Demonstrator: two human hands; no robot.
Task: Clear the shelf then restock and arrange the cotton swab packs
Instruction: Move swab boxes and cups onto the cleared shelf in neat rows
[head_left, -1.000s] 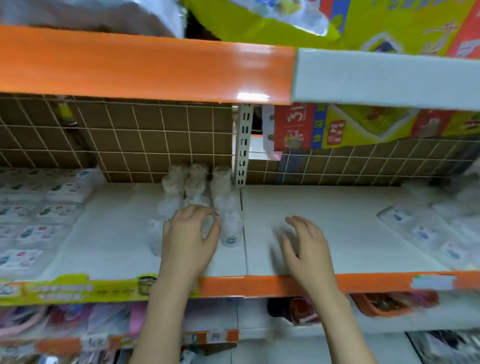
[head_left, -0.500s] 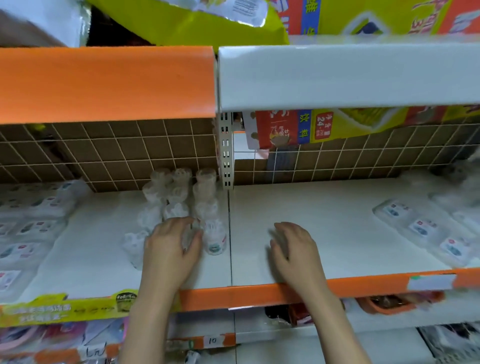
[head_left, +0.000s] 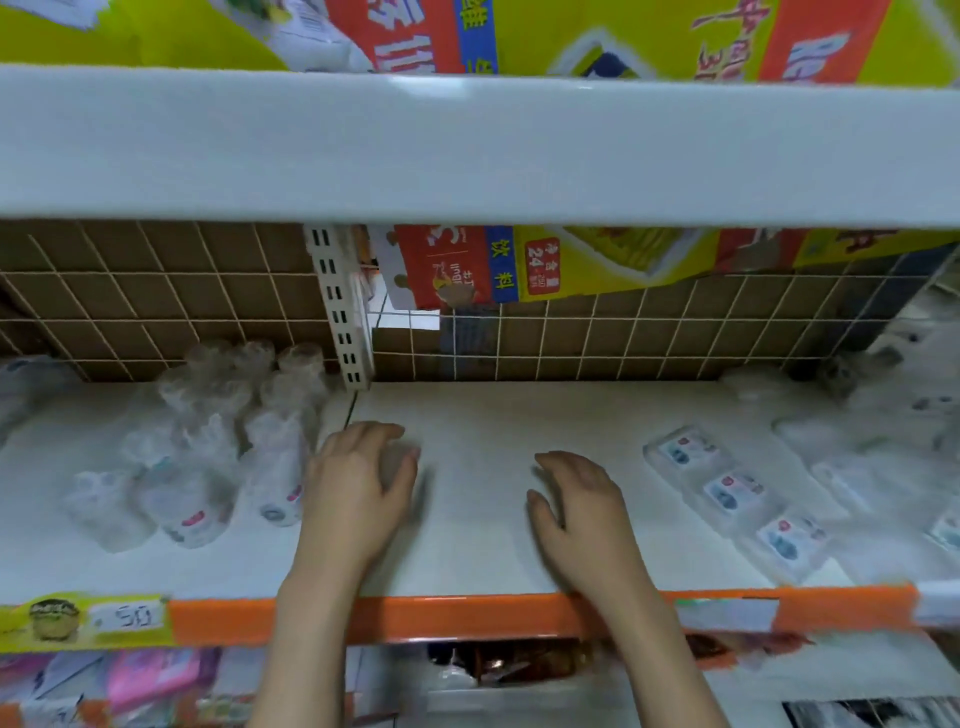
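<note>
Several clear round cotton swab packs (head_left: 218, 441) stand in blurred rows on the left of the white shelf (head_left: 478, 551). My left hand (head_left: 358, 493) is just right of that cluster, fingers curled over one clear round pack (head_left: 397, 460) that is mostly hidden under them. My right hand (head_left: 576, 504) lies palm down on bare shelf, fingers slightly apart, holding nothing. A row of flat rectangular cotton swab packs (head_left: 732, 488) runs diagonally to the right of it, and more blurred packs lie at the far right.
A slotted upright post (head_left: 343, 312) divides the wire grid back wall (head_left: 623, 338). The upper shelf edge (head_left: 467, 145) hangs low overhead with yellow and red cartons on it. An orange front rail (head_left: 467, 618) carries a price label (head_left: 124, 618). Goods fill the shelf below.
My left hand has moved right from the front of the round-pack cluster, past the shelf seam. The view has shifted right and closer. My right hand stays palm down.
</note>
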